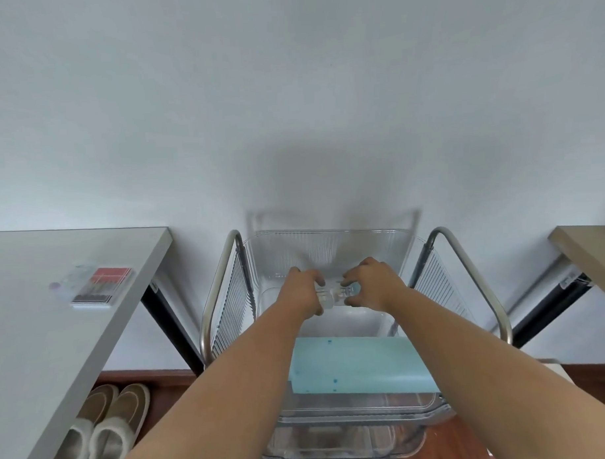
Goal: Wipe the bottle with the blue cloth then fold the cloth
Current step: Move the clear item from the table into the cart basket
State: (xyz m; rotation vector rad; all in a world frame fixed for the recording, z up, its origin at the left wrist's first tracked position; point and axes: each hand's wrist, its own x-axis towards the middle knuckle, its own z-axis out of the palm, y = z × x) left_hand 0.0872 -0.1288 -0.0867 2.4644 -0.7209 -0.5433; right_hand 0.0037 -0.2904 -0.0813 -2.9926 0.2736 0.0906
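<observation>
A small clear bottle (334, 293) is held sideways between both hands, above a clear plastic bin (329, 242). My left hand (305, 291) grips the bottle's body. My right hand (371, 283) pinches its cap end with fingertips. The blue cloth (357, 364) lies flat on the near part of the bin, below and in front of my hands, with a few darker blue spots on it. Much of the bottle is hidden by my fingers.
The bin sits in a metal cart with curved side rails (214, 294) against a white wall. A grey table (57, 306) on the left carries a pen case (102, 287). A wooden table corner (590, 250) is at the right. Slippers (102, 432) rest on the floor.
</observation>
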